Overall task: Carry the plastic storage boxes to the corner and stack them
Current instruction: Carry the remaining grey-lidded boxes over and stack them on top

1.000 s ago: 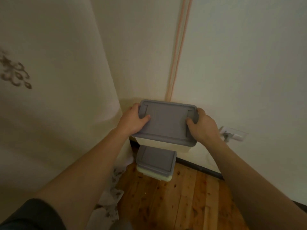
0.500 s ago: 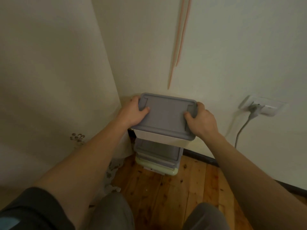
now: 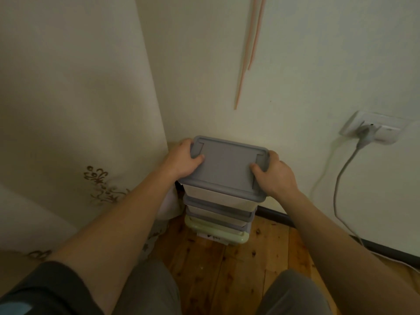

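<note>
Head view: left hand (image 3: 181, 161) and right hand (image 3: 276, 177) grip opposite ends of the grey-lidded box (image 3: 223, 171), directly over the stacked boxes (image 3: 218, 220) in the corner. Stacking looks nearly finished; release remains, contact uncertain.

matt plastic lid (image 3: 227, 164), knotty wood floor (image 3: 238, 269)

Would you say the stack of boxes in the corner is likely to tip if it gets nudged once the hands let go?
Possibly. The stack looks tall for its narrow base, and the top box overhangs those below. The wall close behind may limit tipping backward. Both the left hand and right hand grip the lid's ends, so its steadiness unaided is untested.
</note>
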A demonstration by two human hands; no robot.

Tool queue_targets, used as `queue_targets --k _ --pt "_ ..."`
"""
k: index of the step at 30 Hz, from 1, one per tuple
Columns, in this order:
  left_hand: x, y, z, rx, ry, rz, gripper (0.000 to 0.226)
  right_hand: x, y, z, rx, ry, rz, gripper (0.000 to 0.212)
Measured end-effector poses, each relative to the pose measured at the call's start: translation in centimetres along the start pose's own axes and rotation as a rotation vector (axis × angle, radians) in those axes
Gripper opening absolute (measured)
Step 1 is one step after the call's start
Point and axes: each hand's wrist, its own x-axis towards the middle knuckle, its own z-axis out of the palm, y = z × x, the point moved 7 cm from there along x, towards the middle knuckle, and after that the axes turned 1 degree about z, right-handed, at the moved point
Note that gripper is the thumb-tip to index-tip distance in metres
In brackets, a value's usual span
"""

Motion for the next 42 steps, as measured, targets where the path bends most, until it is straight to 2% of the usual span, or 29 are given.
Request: queue_targets --k 10,22,31,42 --pt "-0.4 -0.9 2.2 -0.003 -0.039 0.009 0.056 -0.4 1.8 2.2 0.021 0.004 -0.005 0.067" --pt "-0.4 -1.0 2.0 0.002 -0.01 0.009 0.057 -0.2 2.1 2.8 0.081 0.014 -0.025 0.067" --pt "0.0 -0.5 2.1 0.03 -0.054 0.053 0.058 -0.8 2.3 3.2 0.08 -0.052 -0.051 0.071" --pt "0.0 -0.7 2.3 0.068 -0.082 0.047 0.055 -1.3 1.8 2.8 0.023 -0.099 -0.033 0.067"
